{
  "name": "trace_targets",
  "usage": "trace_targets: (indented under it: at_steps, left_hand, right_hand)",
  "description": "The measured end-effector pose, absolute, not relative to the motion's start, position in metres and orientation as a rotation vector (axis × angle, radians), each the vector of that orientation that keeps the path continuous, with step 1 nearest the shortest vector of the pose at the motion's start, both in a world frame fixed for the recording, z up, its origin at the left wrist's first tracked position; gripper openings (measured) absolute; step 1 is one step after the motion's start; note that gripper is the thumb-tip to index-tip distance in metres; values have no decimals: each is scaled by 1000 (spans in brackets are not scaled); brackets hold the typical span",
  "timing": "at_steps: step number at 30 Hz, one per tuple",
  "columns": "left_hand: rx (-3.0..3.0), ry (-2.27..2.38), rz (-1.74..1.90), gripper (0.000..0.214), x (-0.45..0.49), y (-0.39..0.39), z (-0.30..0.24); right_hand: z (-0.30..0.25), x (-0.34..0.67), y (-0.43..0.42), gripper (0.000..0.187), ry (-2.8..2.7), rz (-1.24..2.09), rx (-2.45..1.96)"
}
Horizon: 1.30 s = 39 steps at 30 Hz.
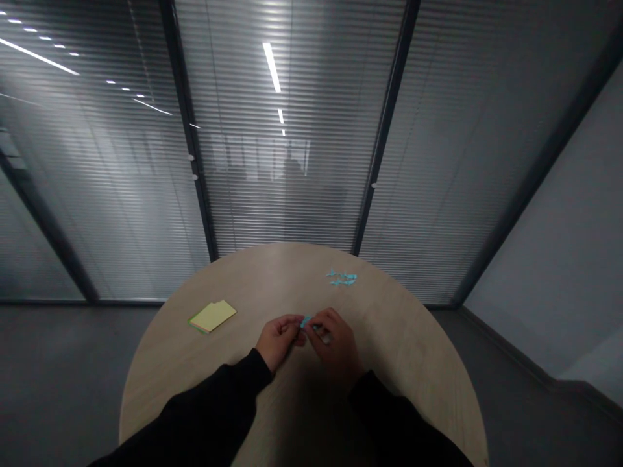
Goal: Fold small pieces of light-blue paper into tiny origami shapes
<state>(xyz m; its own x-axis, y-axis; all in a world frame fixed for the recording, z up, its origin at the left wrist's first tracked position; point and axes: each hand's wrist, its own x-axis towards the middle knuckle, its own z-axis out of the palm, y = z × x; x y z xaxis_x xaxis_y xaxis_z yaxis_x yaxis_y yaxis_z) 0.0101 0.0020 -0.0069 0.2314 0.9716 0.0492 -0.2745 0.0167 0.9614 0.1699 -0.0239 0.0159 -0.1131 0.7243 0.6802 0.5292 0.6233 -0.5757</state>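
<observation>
Between my two hands is a small piece of blue paper (305, 322), mostly covered by the fingers. My left hand (278, 338) pinches its left side, and my right hand (335, 340) pinches it from the right with thumb and fingertips. Both hands are just above the middle of the table. Beyond them lies a loose group of small blue paper pieces (343, 279), some pointed; their exact shape is too small to tell. Left of my left hand rests a stack of yellow paper sheets (214, 316) with a green edge showing underneath.
The round wooden table (418, 363) curves away on both sides, its far edge close to a glass partition (292, 207) with blinds and dark frames. A pale wall (559, 259) stands at the right. Grey floor (63, 376) shows around the table.
</observation>
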Motion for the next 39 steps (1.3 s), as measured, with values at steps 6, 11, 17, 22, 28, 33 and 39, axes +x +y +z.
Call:
trace_targets:
  at_steps: [6, 11, 17, 22, 28, 33, 39]
  left_hand:
    - [1097, 779, 1127, 50, 10, -1, -2]
    - [1115, 801, 1173, 49, 12, -1, -2]
    - [1233, 895, 1252, 37, 13, 0, -4]
    - [1391, 980, 1296, 27, 15, -5, 0]
    - [1426, 1040, 1296, 23, 14, -5, 2]
    - [1458, 1068, 1295, 22, 13, -6, 4]
    - [1519, 1104, 1278, 20, 13, -4, 2]
  right_hand:
    - [17, 165, -28, 7, -1754, 228, -1014]
    - [14, 165, -28, 3, -1692, 212, -1084]
    - [14, 163, -27, 11, -1759, 69, -1189]
    - [14, 162, -27, 6, -1806, -41, -1185]
    - [14, 164, -25, 8, -1890, -73, -1183]
    - [15, 165, -27, 5, -1816, -31, -1236]
    - [8, 167, -22, 7, -1676, 363, -1280]
